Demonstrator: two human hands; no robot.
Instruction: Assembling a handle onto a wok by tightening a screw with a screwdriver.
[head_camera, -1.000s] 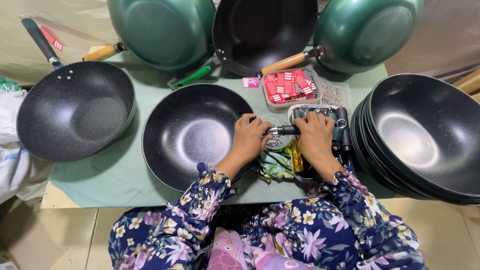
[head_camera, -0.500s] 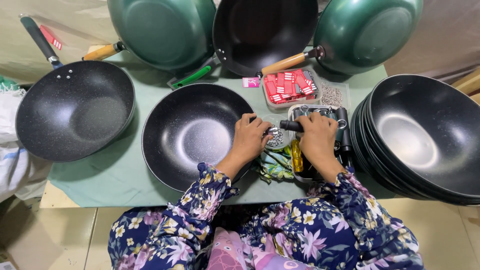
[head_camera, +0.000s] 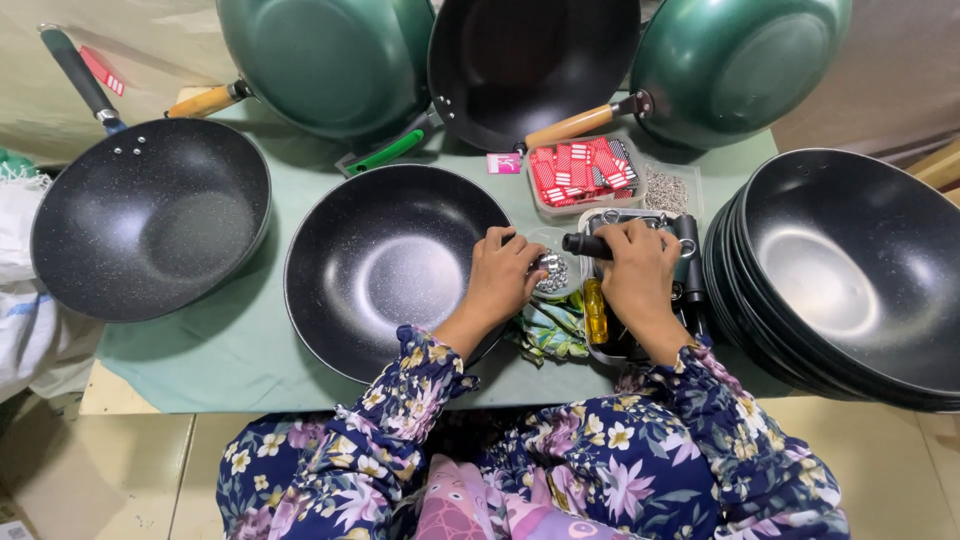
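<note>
A stack of black pans (head_camera: 850, 270) sits to the right of the tool tray (head_camera: 640, 300), and a single black pan (head_camera: 390, 265) lies to the tray's left on the green cloth (head_camera: 230, 350). The right hand (head_camera: 640, 270) rests over the tray with its fingers closed around a black tool handle (head_camera: 585, 244). The left hand (head_camera: 505, 275) lies just left of the tray at a small clear dish of metal screws (head_camera: 553, 275), its fingertips pinched together over them, though I cannot tell whether a screw is between them.

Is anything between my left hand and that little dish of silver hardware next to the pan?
Nothing visible: the left hand already has its fingertips at the small dish of silver hardware, right beside the rim of the black pan.
</note>
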